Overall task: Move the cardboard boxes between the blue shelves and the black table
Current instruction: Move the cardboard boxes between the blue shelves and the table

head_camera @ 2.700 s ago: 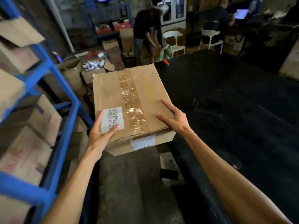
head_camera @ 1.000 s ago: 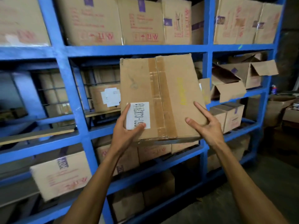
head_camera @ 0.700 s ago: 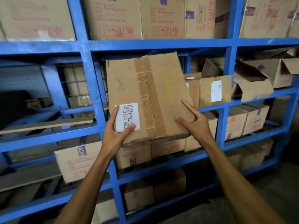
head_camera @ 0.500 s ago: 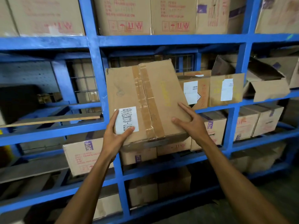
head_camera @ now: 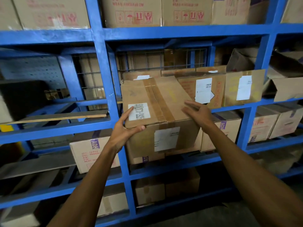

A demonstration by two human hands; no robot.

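A taped cardboard box (head_camera: 157, 102) with a white label on top and another on its front sits partly inside the middle bay of the blue shelves (head_camera: 180, 32), its front end sticking out past the shelf edge. My left hand (head_camera: 126, 128) grips its front left corner, fingers along the top by the label and thumb across the front edge. My right hand (head_camera: 198, 113) is blurred, with fingers spread flat over the box's top right edge. The black table is out of view.
Two labelled boxes (head_camera: 205, 90) (head_camera: 244, 87) stand right of the held box in the same bay. A blue upright post (head_camera: 105, 89) is close on its left. Wire mesh (head_camera: 164, 59) backs the bay. An ADH box (head_camera: 91, 153) sits below; a wooden board (head_camera: 62, 117) lies in the left bay.
I turned from the black table to the shelves with the box. It has dropped from tilted up to level and gone into the middle bay. My right hand has shifted onto its top.
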